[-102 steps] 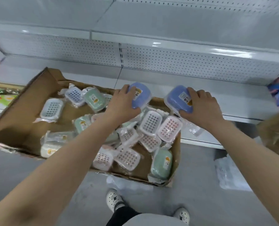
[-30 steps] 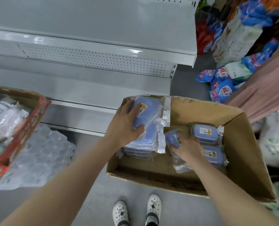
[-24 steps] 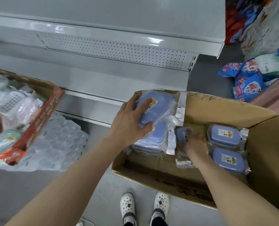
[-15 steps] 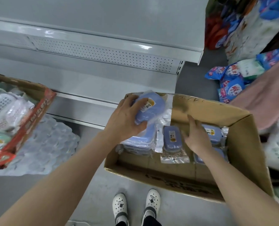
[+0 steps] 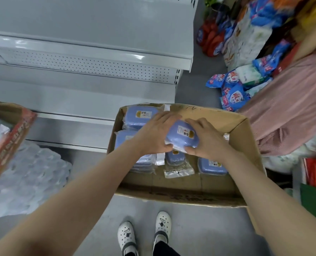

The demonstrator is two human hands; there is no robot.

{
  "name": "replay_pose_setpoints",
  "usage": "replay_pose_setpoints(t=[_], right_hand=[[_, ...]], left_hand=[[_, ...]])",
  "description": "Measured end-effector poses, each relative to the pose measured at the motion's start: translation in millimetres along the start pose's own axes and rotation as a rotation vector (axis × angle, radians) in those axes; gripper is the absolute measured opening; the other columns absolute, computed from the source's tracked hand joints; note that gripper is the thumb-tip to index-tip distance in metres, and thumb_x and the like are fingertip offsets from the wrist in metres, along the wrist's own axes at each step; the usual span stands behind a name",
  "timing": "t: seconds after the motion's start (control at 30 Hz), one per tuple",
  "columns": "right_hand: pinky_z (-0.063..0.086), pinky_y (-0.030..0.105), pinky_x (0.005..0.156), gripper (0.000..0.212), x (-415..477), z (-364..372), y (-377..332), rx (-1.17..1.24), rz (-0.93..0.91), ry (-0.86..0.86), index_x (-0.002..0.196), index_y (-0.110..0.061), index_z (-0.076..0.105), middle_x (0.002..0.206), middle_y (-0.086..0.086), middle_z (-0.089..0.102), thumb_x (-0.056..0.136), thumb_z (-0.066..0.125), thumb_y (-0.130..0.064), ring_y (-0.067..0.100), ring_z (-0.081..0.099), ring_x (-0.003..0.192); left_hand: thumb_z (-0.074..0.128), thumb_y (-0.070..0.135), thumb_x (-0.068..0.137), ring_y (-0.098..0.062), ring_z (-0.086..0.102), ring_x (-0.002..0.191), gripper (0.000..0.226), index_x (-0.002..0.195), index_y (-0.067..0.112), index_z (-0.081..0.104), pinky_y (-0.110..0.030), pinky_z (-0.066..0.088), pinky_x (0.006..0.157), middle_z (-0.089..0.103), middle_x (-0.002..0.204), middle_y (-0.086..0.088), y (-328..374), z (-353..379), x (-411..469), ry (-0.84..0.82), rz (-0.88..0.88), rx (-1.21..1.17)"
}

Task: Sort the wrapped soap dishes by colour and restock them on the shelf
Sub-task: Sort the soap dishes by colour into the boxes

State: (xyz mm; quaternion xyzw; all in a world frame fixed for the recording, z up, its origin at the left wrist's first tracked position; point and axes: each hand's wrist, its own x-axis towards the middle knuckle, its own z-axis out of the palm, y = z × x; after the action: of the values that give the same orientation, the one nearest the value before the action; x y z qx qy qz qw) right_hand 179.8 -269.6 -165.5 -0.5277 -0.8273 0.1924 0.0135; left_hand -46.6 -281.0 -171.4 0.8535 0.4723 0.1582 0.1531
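Currently, the left hand (image 5: 153, 135) and right hand (image 5: 207, 139) jointly grip one wrapped blue soap dish (image 5: 183, 133) over the cardboard box (image 5: 242, 137) of sorted blue dishes (image 5: 142, 115); restocking the shelf (image 5: 79, 108) appears not yet begun.

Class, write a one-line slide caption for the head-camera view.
Left hand and right hand hold one wrapped blue soap dish above a cardboard box of other blue dishes.
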Motion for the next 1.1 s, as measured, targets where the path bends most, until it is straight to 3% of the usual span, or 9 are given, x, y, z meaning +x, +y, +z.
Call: replay_pose_setpoints(t=[0.07,0.17,0.33,0.5,0.67,0.77,0.87,0.97,1.1], right_hand=[[0.045,0.039,0.095,0.091,-2,13,13,-0.039,0.129,0.035,0.149,-0.024,0.023,0.129,0.009,0.038,0.076,0.07,-0.052,0.031,0.045,0.116],[0.044,0.042,0.091,0.085,0,37,26,-0.109,0.308,0.017,0.15,-0.03,0.017,0.13,0.013,0.036,0.083,0.06,-0.059,0.036,0.043,0.118],[0.047,0.044,0.094,0.077,33,105,17,-0.098,0.353,-0.122,0.146,-0.036,0.028,0.141,0.013,0.036,0.081,0.062,-0.06,0.037,0.037,0.127],[0.048,0.047,0.09,0.083,52,137,6,-0.055,0.361,-0.157,0.148,-0.037,0.016,0.139,0.015,0.034,0.084,0.059,-0.065,0.04,0.037,0.128],[0.05,0.046,0.088,0.063,43,118,22,-0.057,0.353,-0.142,0.148,-0.029,0.023,0.141,0.013,0.04,0.096,0.037,-0.062,0.036,0.046,0.124],[0.049,0.047,0.09,0.057,32,93,58,-0.071,0.382,-0.058,0.145,-0.02,0.033,0.136,0.015,0.045,0.097,0.046,-0.049,0.039,0.049,0.118],[0.045,0.046,0.096,0.058,21,66,101,-0.101,0.404,-0.054,0.147,-0.019,0.032,0.144,0.013,0.04,0.096,0.054,-0.038,0.037,0.046,0.126],[0.046,0.045,0.093,0.058,19,47,134,-0.141,0.378,-0.112,0.148,-0.023,0.03,0.148,0.008,0.034,0.097,0.055,-0.036,0.035,0.048,0.125],[0.042,0.044,0.1,0.061,26,49,164,-0.119,0.296,-0.182,0.148,-0.023,0.033,0.149,0.008,0.037,0.094,0.059,-0.035,0.033,0.045,0.128]], left_hand=[[0.077,0.037,0.072,-0.034,0.037,0.138,0.084,0.143,0.011,0.041,-0.05,0.029,0.114,0.044,0.147,-0.012,-15,8,-7,0.052,-0.09,0.102],[0.058,0.045,0.085,-0.041,0.046,0.13,0.061,0.134,0.008,0.052,-0.055,0.039,0.106,0.053,0.138,-0.017,-35,12,-21,0.132,-0.185,0.186],[0.04,0.051,0.094,-0.034,0.039,0.137,0.06,0.14,0.014,0.047,-0.053,0.04,0.107,0.045,0.147,-0.011,-47,23,-33,0.061,-0.243,0.197],[0.042,0.05,0.094,-0.029,0.037,0.139,0.058,0.14,0.017,0.047,-0.05,0.039,0.109,0.044,0.148,-0.007,-50,20,-29,0.042,-0.277,0.208],[0.061,0.037,0.089,-0.033,0.043,0.134,0.051,0.134,0.015,0.054,-0.05,0.041,0.106,0.05,0.142,-0.01,-44,14,-24,0.045,-0.287,0.255],[0.075,0.023,0.078,-0.039,0.05,0.124,0.052,0.126,0.009,0.06,-0.051,0.046,0.099,0.055,0.133,-0.017,-23,11,-6,0.103,-0.241,0.329],[0.072,0.022,0.08,-0.034,0.047,0.126,0.049,0.125,0.01,0.06,-0.045,0.047,0.098,0.054,0.134,-0.012,18,22,18,0.097,-0.127,0.294],[0.07,0.02,0.079,-0.03,0.05,0.121,0.044,0.12,0.01,0.062,-0.043,0.052,0.092,0.056,0.128,-0.011,55,64,38,0.009,0.011,0.2],[0.073,0.022,0.079,-0.03,0.047,0.123,0.054,0.129,0.009,0.056,-0.045,0.051,0.095,0.05,0.134,-0.012,77,142,55,-0.249,0.036,0.177]])
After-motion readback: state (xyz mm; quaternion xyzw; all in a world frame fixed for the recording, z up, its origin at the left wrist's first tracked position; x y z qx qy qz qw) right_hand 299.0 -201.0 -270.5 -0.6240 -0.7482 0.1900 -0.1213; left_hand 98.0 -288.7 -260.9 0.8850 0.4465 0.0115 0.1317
